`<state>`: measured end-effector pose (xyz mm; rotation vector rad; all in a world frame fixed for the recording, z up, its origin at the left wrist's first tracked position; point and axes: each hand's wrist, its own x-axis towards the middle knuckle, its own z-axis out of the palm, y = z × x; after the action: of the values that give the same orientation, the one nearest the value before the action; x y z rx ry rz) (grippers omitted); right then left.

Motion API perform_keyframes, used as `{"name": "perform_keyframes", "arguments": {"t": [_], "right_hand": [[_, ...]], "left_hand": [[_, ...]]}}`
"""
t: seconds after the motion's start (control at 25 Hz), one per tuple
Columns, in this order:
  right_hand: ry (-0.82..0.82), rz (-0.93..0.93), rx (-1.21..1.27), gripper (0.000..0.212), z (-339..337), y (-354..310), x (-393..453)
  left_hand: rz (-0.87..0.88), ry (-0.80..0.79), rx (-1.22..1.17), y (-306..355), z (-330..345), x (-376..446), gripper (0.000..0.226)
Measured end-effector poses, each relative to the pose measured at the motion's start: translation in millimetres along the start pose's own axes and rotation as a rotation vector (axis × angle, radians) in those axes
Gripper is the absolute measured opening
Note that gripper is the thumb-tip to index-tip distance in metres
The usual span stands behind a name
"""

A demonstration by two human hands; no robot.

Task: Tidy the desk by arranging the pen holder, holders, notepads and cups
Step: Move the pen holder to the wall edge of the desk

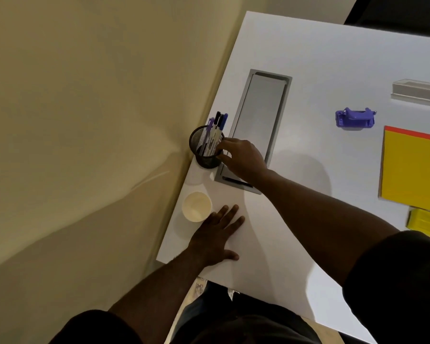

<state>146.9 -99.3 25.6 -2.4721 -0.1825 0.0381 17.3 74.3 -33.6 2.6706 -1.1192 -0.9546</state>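
The right hand [243, 157] reaches across the white desk [320, 58] to the pen holder [205, 151], a black mesh cup standing upright near the desk's left edge. Its fingers [225, 145] curl round the holder's right side, with one fingertip at the rim and another lower on the mesh wall; whether they grip it firmly or only touch it cannot be told. Several pens [215, 134] stand in the holder, leaning away from the fingers with their caps up. The back of the hand lies over a grey cable tray [261, 115] set into the desk, which runs on beyond the fingertips.

The left hand [217, 235] lies flat on the desk, palm down, with its fingers [230, 214] spread wide and holding nothing. A small cream cup [196, 206] stands upright just beside the outermost finger, on its left; the two look to be touching or nearly so. The cup sits between the left hand and the holder, close to the desk edge.

Well apart from both hands, to the right of the right forearm, lie a blue holder [354, 119], a yellow notepad [415, 167] with a red strip along its far edge, and a yellow holder [426, 220] just on the near side of the notepad. A clear box [417, 91] lies beyond the blue holder.
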Motion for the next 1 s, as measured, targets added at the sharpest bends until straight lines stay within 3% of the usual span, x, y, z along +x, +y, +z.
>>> {"name": "perform_keyframes", "arguments": {"t": [0.2, 0.4, 0.52, 0.72, 0.88, 1.0], "right_hand": [[-0.017, -0.026, -0.052, 0.031, 10.6, -3.0, 2.8], [0.077, -0.044, -0.143, 0.055, 2.1, 9.5, -21.6], [0.149, 0.173, -0.030, 0.051, -11.9, 40.2, -52.6], [0.384, 0.648, 0.232, 0.026, -60.0, 117.2, -85.9], [0.487, 0.905, 0.397, 0.029, -106.5, 176.9, -82.6], [0.622, 1.068, 0.767, 0.032, -129.4, 209.7, -67.3]], "left_hand": [[0.018, -0.008, -0.003, 0.9, -2.5, 0.9, 0.103], [-0.008, -0.013, 0.027, 8.5, -0.1, 6.9, 0.106], [-0.046, -0.005, 0.034, 26.6, -7.9, 26.9, 0.113], [-0.128, 0.018, 0.053, 47.3, -38.4, 73.1, 0.140], [-0.257, -0.018, 0.051, 42.5, -67.4, 105.3, 0.146], [-0.295, -0.073, 0.055, 36.9, -78.4, 121.7, 0.150]]}}
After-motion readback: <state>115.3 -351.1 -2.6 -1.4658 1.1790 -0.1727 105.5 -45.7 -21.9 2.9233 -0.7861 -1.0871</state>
